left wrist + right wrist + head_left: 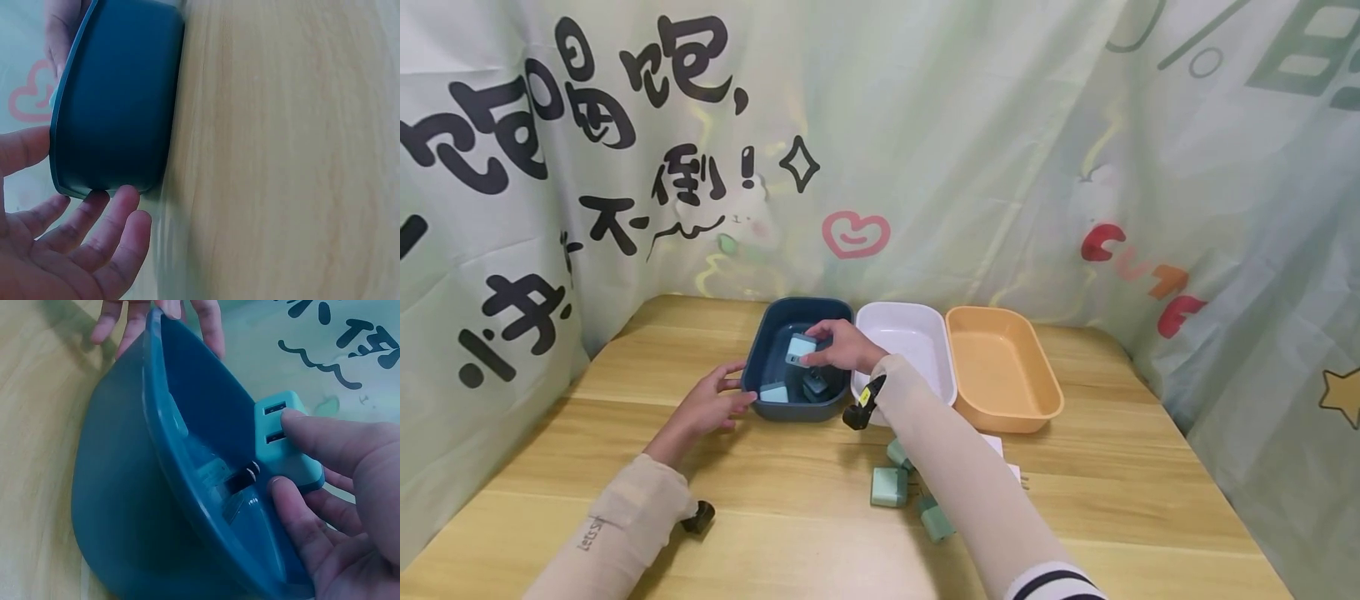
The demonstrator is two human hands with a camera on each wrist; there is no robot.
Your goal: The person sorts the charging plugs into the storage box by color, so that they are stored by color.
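My right hand pinches a light teal USB charger above the dark blue bin. In the right wrist view two USB slots show on the charger, between thumb and fingers. My left hand is at the bin's near left corner; in the left wrist view its thumb touches the rim and its relaxed fingers reach the outer wall. Inside the bin lie another light blue charger and a darker charger.
A white bin and an orange bin stand in a row right of the blue one. Nearer on the wooden table, several green chargers and white ones lie partly under my right forearm. A printed curtain hangs behind.
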